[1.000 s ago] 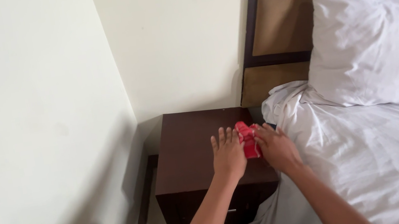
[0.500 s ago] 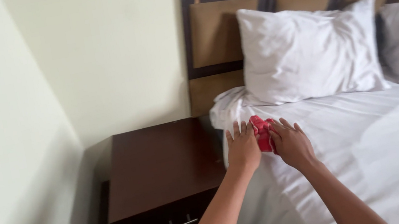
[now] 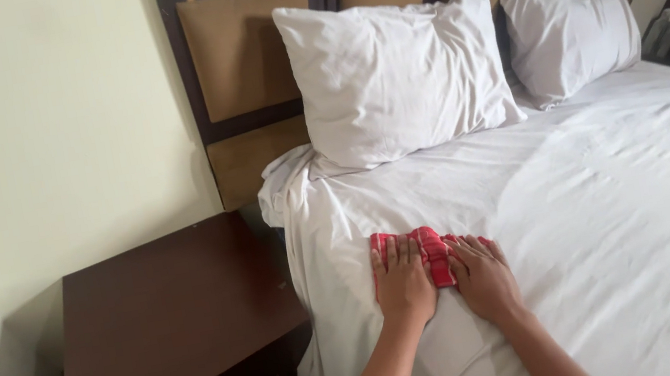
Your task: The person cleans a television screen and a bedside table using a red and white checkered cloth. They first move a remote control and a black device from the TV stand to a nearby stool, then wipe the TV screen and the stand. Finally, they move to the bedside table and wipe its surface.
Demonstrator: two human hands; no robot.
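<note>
A small red checked cloth [image 3: 430, 246] lies flat on the white bed sheet [image 3: 609, 197] near the bed's left edge. My left hand [image 3: 403, 284] rests palm down on the cloth's left part, fingers stretched out together. My right hand [image 3: 482, 276] lies flat on its right part, fingers also extended. Most of the cloth is hidden under both palms; only its top edge and middle strip show.
A dark wooden nightstand [image 3: 167, 325] stands to the left of the bed, against the cream wall. Two white pillows [image 3: 389, 79] [image 3: 567, 31] lean on the brown panelled headboard [image 3: 241, 59]. A dark piece of furniture with a small object stands at the far right.
Both hands carried the red cloth from over the nightstand rightward onto the bed and pressed it flat on the sheet. The view turned right, showing more of the bed.
</note>
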